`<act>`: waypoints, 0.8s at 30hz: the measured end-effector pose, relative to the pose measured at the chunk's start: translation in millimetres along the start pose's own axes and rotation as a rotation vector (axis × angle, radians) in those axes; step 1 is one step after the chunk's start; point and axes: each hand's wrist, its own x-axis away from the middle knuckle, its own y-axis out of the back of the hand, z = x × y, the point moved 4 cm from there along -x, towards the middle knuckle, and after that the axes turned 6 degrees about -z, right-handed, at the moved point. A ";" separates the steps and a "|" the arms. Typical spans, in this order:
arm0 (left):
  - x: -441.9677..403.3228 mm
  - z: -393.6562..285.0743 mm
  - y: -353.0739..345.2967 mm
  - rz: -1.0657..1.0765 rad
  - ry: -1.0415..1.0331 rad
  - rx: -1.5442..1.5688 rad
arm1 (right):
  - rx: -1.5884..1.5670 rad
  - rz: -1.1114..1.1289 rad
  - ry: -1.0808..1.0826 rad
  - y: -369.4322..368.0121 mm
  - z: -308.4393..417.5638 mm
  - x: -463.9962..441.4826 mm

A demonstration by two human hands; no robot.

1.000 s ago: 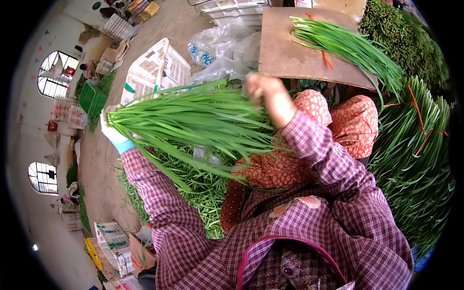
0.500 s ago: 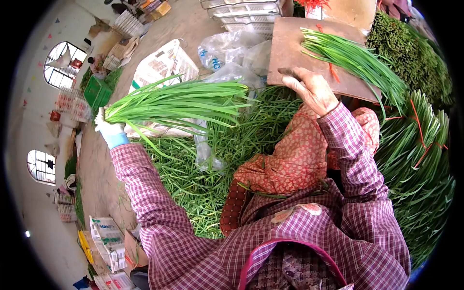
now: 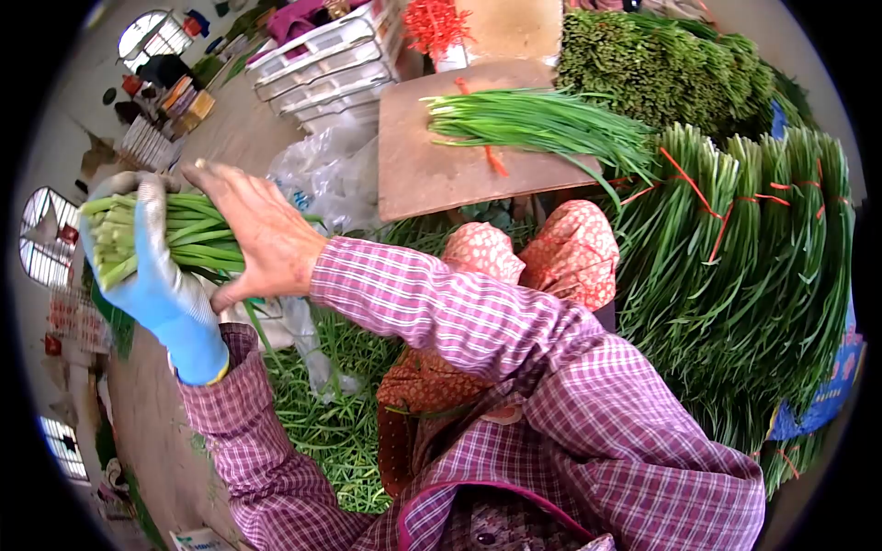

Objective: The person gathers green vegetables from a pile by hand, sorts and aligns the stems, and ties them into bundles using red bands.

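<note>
We find the bunch of green stalks [image 3: 197, 230] in the gloved left hand [image 3: 158, 275], raised at the person's left, its pale cut ends facing outward and not quite flush. The left fingers are wrapped around it near those ends; the bare right hand [image 3: 266, 230] is spread beside the leafy side, fingers apart, and we cannot tell whether it touches the stalks. In our judgement, the left grip should be firm enough to prevent slipping yet light enough not to bruise; the right palm should work along the leaves, never across them, and the ends should be evened. Beyond, on the brown counter [image 3: 404, 174], lies a second bunch [image 3: 542, 119] with a red tie [image 3: 496, 163] beneath it. Loose greens [image 3: 335, 441] cover the floor below; tied bundles [image 3: 735, 239] stand close together at the right.
</note>
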 end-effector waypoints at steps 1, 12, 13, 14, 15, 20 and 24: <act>3.8 -8.5 -13.6 0.072 -0.008 0.041 | 0.012 -0.058 0.034 10.7 -2.8 -7.7; 14.8 21.1 -169.3 0.138 0.566 1.394 | 0.999 -0.078 0.497 225.4 16.8 -52.4; 32.8 27.7 -190.5 0.204 0.687 1.524 | 1.043 -0.023 0.548 243.5 16.7 -48.6; 51.3 34.3 -211.4 0.259 0.823 1.645 | 1.131 0.062 0.480 257.0 3.6 -42.4; 65.4 51.4 -226.2 0.083 0.882 1.487 | 1.215 0.149 0.408 266.8 -15.9 -32.7; 134.9 153.4 -269.6 -0.035 1.174 1.418 | 1.144 0.305 0.039 275.1 -128.7 24.5; 178.1 311.7 -227.1 0.109 1.192 1.061 | 1.123 0.374 -0.120 258.9 -200.9 63.5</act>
